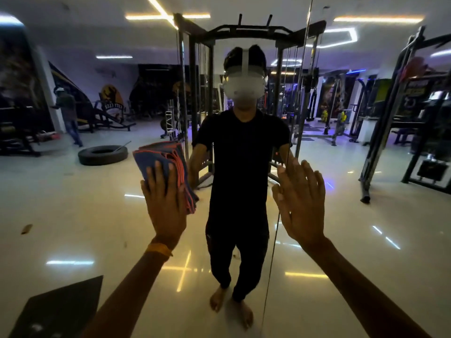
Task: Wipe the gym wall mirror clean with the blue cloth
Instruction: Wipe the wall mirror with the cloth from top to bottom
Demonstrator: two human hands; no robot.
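Observation:
The wall mirror (92,215) fills the whole view and reflects me and the gym behind. A folded blue cloth with orange edging (161,157) lies flat against the glass left of centre. My left hand (164,201) presses it to the mirror with straight, spread fingers. My right hand (301,203) rests flat on the glass to the right, fingers straight, holding nothing. A vertical seam (278,215) between two mirror panels runs just left of my right hand.
In the reflection stand a cable rack (195,93) behind me, a tyre (102,154) on the floor at left, and another person (68,113) far left. A dark flat object (61,311) juts in at the bottom left corner.

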